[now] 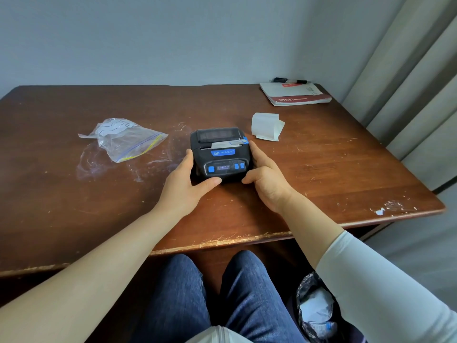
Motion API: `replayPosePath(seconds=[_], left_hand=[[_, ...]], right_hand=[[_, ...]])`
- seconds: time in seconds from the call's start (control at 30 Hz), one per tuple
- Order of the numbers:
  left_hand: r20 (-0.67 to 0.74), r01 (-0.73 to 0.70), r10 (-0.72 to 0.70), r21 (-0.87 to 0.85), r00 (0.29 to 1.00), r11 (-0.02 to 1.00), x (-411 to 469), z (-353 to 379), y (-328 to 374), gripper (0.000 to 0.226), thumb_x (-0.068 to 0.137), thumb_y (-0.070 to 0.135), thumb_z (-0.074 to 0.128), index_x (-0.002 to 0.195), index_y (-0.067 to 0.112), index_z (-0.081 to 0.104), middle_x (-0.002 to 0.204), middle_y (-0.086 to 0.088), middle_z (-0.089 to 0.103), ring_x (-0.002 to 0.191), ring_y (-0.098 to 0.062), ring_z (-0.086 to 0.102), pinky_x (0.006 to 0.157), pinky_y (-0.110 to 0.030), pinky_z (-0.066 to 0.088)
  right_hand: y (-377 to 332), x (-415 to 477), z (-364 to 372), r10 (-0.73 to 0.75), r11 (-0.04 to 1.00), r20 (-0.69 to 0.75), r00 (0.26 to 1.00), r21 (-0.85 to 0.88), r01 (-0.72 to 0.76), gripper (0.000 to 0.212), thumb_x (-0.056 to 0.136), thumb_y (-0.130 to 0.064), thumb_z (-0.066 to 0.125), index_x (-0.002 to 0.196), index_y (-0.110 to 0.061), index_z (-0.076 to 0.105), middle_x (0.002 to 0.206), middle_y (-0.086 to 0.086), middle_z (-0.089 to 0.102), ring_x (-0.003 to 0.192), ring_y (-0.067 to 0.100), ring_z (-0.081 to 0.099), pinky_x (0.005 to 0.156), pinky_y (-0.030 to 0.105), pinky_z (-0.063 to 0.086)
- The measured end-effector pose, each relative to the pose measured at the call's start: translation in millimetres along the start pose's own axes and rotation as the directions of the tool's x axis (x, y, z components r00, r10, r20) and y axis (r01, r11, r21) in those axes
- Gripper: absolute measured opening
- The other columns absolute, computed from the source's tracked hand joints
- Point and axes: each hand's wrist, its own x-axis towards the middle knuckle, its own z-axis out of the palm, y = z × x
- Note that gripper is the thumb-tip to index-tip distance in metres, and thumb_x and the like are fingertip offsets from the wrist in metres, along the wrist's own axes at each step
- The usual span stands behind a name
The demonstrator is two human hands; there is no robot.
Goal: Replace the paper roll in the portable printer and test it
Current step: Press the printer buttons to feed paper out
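Knees (222,293), left hand (184,184) gripping printer (220,154), right hand (265,179) seemingly gripping too

Printer (221,154): lower side walls and front corners covered by the left hand (184,184) and right hand (265,179) that hold it. Characters on its display (223,167) and blue badge (223,152) are too small to read. Zip bag (126,138): contents blurred behind creased plastic (only pale sheets with dark marks show). Table (74,194): left end cut off by the frame edge. Bin (309,288): partly behind the right sleeve (371,280), base cut off below. Pen (291,81): partly hidden behind the booklet (294,95), whose small print is illegible.
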Motion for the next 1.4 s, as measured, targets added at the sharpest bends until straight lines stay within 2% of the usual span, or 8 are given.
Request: replayPosePath(seconds=[0.13,0.33,0.57,0.67,0.9,1.03,1.27,1.4], left_hand=[[0.005,0.004,-0.004,0.009,1.0,1.0,1.6,0.5,-3.4,0.085,0.081,0.031,0.067,0.149,0.021,0.017,0.144,0.007,0.044,0.135,-0.011,0.036,0.104,-0.022,0.028],[0.007,0.02,-0.02,-0.016,1.0,1.0,1.3,-1.0,-4.4,0.087,0.08,0.031,0.069,0.149,0.022,0.017,0.141,0.01,0.046,0.131,-0.003,0.036,0.107,-0.024,0.03],[0.007,0.004,-0.004,-0.005,1.0,1.0,-0.9,-0.2,2.2,0.082,0.082,0.027,0.067,0.148,0.022,0.018,0.125,0.021,0.04,0.119,0.004,0.033,0.099,-0.018,0.029],[0.015,0.005,-0.005,-0.005,1.0,1.0,-0.8,-0.3,2.0,0.082,0.082,0.029,0.067,0.148,0.022,0.018,0.131,0.02,0.043,0.122,0.003,0.034,0.099,-0.018,0.029],[0.012,0.03,-0.03,0.011,0.999,0.999,0.9,0.3,-1.9,0.088,0.081,0.032,0.067,0.15,0.019,0.014,0.148,0.004,0.041,0.137,-0.012,0.034,0.106,-0.024,0.028],[0.015,0.032,-0.032,0.011,0.999,0.999,1.5,0.1,-3.3,0.088,0.081,0.034,0.067,0.15,0.019,0.014,0.148,0.004,0.041,0.138,-0.012,0.034,0.109,-0.03,0.03],[0.017,0.018,-0.018,-0.025,1.0,1.0,-1.0,-1.1,2.6,0.084,0.082,0.027,0.067,0.148,0.02,0.017,0.127,0.021,0.038,0.121,0.006,0.031,0.098,-0.014,0.026],[0.022,0.025,-0.024,-0.019,0.999,1.0,0.1,-1.1,0.0,0.084,0.081,0.03,0.068,0.148,0.02,0.018,0.14,0.013,0.043,0.127,0.001,0.034,0.101,-0.018,0.028]], right_hand=[[0.7,-0.5,-0.4,0.004,1.0,-0.008,1.0,0.003,-0.004,0.096,0.061,0.011,0.047,0.145,-0.031,0.026,0.148,0.0,0.039,0.135,0.02,0.037,0.114,0.042,0.033],[-2.4,-3.7,1.2,-0.028,0.999,0.001,1.0,0.042,0.028,0.091,0.06,0.002,0.05,0.144,-0.028,0.031,0.142,0.001,0.047,0.131,0.02,0.043,0.113,0.04,0.035],[-4.0,-7.4,-1.1,-0.11,0.99,0.019,0.994,0.094,0.108,0.058,0.085,0.007,0.043,0.129,-0.031,0.046,0.12,-0.008,0.062,0.124,0.016,0.051,0.11,0.034,0.037],[-3.3,-6.4,0.2,-0.098,0.99,-0.009,0.995,0.106,0.098,0.056,0.088,0.003,0.045,0.136,-0.025,0.042,0.116,-0.012,0.061,0.125,0.016,0.05,0.112,0.035,0.035],[-4.6,-7.7,2.1,-0.062,0.995,-0.041,0.997,0.071,0.065,0.059,0.091,-0.004,0.049,0.144,-0.022,0.032,0.135,-0.004,0.053,0.127,0.016,0.048,0.112,0.038,0.036],[-4.7,-8.1,2.2,-0.068,0.997,-0.042,0.997,0.041,0.069,0.059,0.092,-0.006,0.049,0.145,-0.022,0.029,0.135,-0.006,0.051,0.128,0.015,0.047,0.113,0.038,0.035],[-4.1,-8.2,1.6,-0.061,0.998,-0.05,0.997,0.025,0.062,0.06,0.092,-0.007,0.049,0.145,-0.023,0.028,0.139,-0.005,0.048,0.129,0.016,0.046,0.113,0.039,0.035],[-3.7,-7.9,1.3,-0.056,0.998,-0.05,0.997,0.033,0.057,0.061,0.091,-0.006,0.05,0.146,-0.022,0.027,0.143,-0.003,0.046,0.13,0.016,0.045,0.113,0.04,0.035]])
